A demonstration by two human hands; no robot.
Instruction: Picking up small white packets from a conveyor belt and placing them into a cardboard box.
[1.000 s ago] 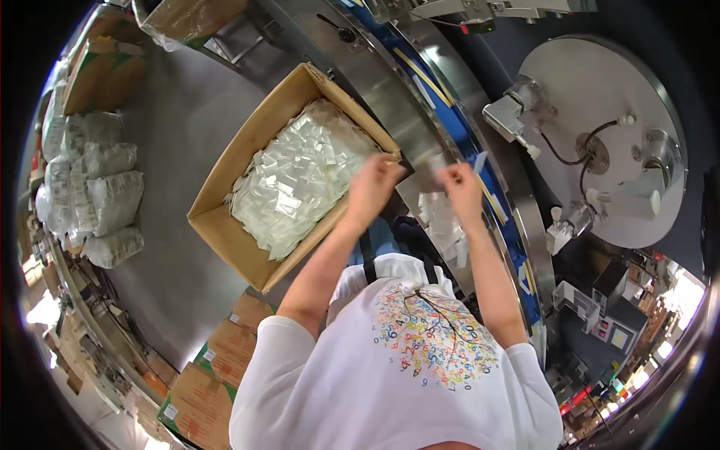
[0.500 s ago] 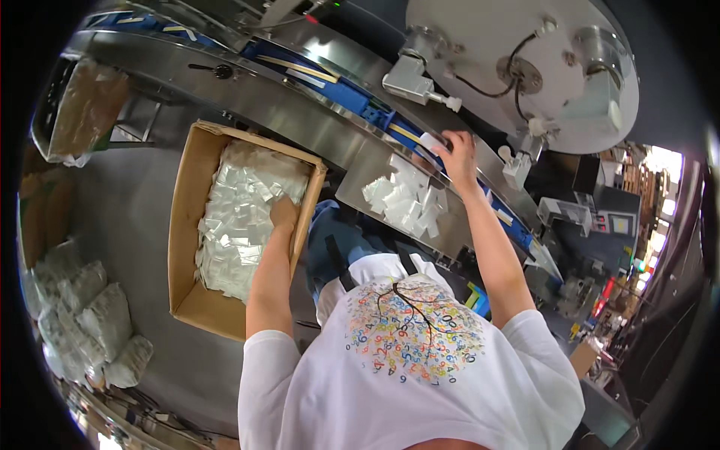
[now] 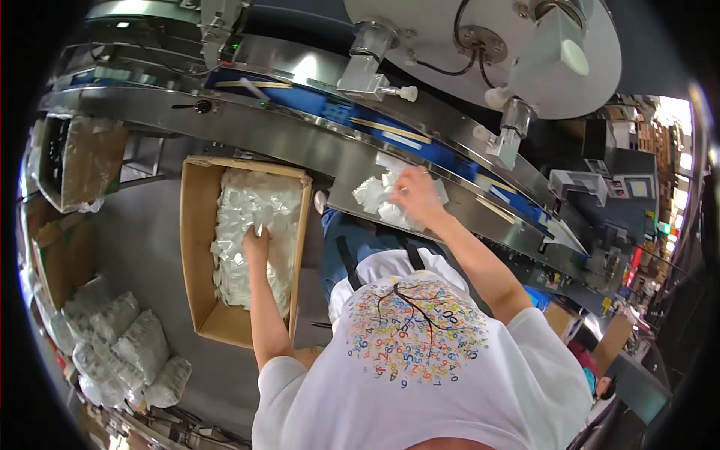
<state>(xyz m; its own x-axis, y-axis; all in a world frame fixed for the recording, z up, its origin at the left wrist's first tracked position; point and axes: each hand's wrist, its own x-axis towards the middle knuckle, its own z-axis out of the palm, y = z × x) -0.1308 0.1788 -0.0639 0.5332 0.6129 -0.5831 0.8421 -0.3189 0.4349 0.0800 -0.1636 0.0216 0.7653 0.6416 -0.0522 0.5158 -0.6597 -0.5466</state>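
A cardboard box (image 3: 196, 247) at the left holds a heap of small clear, shiny sachets (image 3: 247, 279). My left hand (image 3: 256, 246) is over this heap, its fingers closed on what looks like one sachet. To the right, a loose pile of white and clear packets (image 3: 369, 196) lies on a metal tray (image 3: 345, 193). Just over that pile is my right hand (image 3: 418, 196), its fingers bent and somewhat apart. Part of the pile is hidden under it, and nothing shows clearly in its grip.
Beyond the tray runs a metal-sided conveyor with blue compartments (image 3: 337, 112), some holding pale sticks and white packets. A large round machine head with nozzles (image 3: 502, 45) hangs above it. Filled clear bags (image 3: 135, 345) lie on the floor at the left.
My right hand has come back from the conveyor's edge to the packet pile; the white packet at its fingers is gone from them. My left hand has shifted within the box. The view has turned.
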